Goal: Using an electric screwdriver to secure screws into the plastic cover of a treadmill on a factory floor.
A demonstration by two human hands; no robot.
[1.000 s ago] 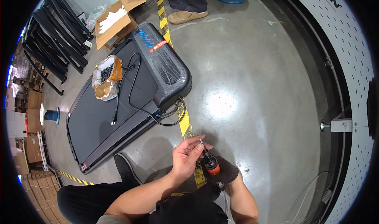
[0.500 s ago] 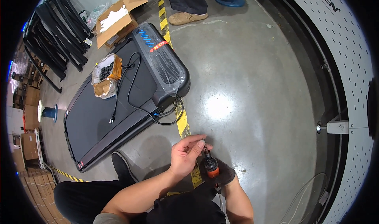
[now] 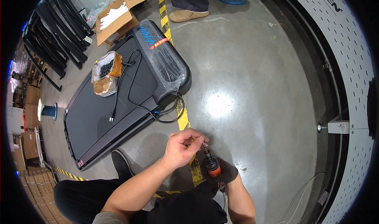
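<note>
Head view: left hand [image 3: 182, 148] fingertips at power screwdriver [image 3: 212, 165] tip, right-hand [image 3: 226, 175] grip below.

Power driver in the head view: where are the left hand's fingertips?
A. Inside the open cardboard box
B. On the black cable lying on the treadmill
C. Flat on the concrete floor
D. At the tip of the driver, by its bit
D. The left hand pinches at the front end of the orange and black power driver, which the right hand grips from below, above the concrete floor.
</note>
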